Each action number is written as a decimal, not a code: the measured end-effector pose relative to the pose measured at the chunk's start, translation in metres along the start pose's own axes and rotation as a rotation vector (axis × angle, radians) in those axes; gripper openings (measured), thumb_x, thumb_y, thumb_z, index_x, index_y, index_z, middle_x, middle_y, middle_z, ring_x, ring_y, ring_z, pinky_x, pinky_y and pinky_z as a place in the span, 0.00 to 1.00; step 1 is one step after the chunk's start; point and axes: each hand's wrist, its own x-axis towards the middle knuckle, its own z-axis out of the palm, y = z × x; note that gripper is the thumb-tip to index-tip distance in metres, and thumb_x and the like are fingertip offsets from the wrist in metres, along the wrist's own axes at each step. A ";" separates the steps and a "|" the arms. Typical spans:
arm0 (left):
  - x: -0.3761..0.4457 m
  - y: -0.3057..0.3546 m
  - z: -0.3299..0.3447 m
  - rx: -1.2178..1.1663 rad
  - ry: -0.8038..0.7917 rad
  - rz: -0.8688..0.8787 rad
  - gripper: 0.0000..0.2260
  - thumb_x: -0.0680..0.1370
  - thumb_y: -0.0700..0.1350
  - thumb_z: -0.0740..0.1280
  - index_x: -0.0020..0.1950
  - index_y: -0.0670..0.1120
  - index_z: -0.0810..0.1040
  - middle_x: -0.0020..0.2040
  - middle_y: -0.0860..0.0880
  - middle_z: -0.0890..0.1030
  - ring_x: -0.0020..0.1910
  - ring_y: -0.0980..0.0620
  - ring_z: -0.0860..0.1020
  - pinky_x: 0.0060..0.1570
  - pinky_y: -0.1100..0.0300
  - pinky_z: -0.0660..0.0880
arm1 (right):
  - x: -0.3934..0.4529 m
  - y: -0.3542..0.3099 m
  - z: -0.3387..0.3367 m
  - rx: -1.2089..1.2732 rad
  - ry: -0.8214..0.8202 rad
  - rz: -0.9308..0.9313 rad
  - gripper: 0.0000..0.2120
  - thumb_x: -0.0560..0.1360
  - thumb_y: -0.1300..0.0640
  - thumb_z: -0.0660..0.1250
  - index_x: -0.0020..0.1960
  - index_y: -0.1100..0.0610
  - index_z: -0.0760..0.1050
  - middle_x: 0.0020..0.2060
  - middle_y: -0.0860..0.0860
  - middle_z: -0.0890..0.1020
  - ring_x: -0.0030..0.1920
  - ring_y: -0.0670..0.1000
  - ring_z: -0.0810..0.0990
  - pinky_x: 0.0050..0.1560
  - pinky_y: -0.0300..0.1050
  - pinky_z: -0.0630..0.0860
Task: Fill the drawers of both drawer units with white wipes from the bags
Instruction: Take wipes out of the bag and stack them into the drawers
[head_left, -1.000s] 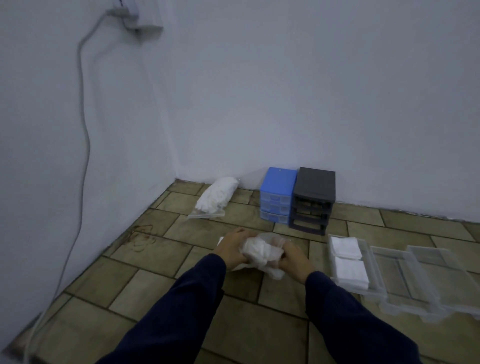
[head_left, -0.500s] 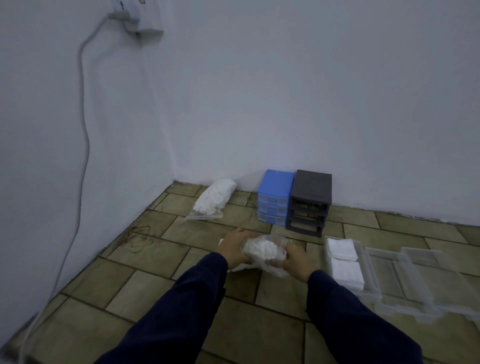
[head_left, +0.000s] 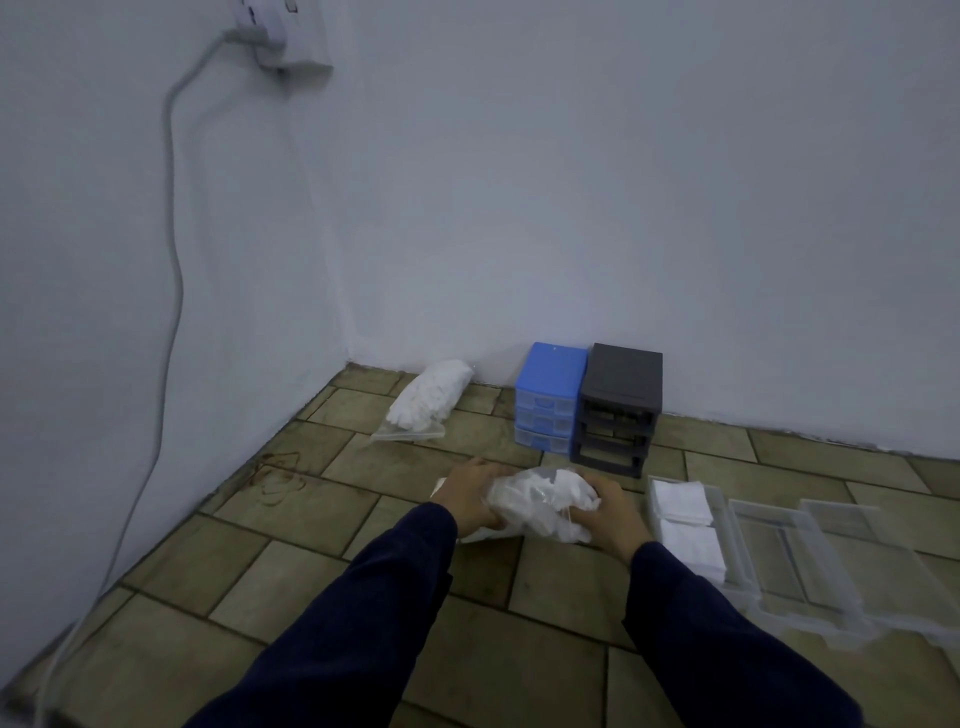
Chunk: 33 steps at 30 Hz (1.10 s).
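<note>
Grey cable (head_left: 169, 291) hangs down the left wall from a socket (head_left: 283, 31) to the tiled floor (head_left: 291, 566). Near the corner lies a clear bag of white wipes (head_left: 428, 400). Right of it, against the wall, the blue drawer unit (head_left: 550, 397) touches the dark grey drawer unit (head_left: 618, 408), whose slots look empty. In front, the left hand (head_left: 470, 493) and the right hand (head_left: 610, 512) both have their grip closed around a second bag of wipes (head_left: 537, 501), held just above the floor. Further right, three clear drawers (head_left: 795, 556) lie on the floor; the nearest one holds two wipe stacks (head_left: 685, 522).
</note>
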 end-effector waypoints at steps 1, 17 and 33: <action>0.001 0.000 0.000 0.007 -0.003 0.001 0.29 0.69 0.41 0.74 0.69 0.49 0.71 0.66 0.48 0.71 0.63 0.49 0.70 0.61 0.59 0.66 | 0.000 0.000 -0.001 0.003 0.012 0.005 0.08 0.73 0.64 0.69 0.51 0.63 0.77 0.46 0.58 0.80 0.48 0.55 0.77 0.47 0.45 0.72; 0.010 -0.002 0.000 0.092 -0.055 -0.023 0.30 0.69 0.43 0.74 0.70 0.49 0.69 0.67 0.47 0.71 0.64 0.48 0.70 0.58 0.61 0.65 | 0.006 0.016 -0.014 0.402 0.039 0.165 0.12 0.72 0.68 0.68 0.56 0.65 0.75 0.47 0.57 0.80 0.44 0.53 0.79 0.35 0.32 0.77; 0.019 -0.011 0.004 0.187 -0.050 -0.059 0.31 0.68 0.46 0.75 0.69 0.49 0.69 0.65 0.47 0.74 0.61 0.48 0.73 0.60 0.53 0.70 | 0.008 0.031 -0.032 0.693 0.040 0.248 0.18 0.72 0.66 0.68 0.61 0.64 0.73 0.55 0.62 0.79 0.55 0.61 0.77 0.59 0.56 0.73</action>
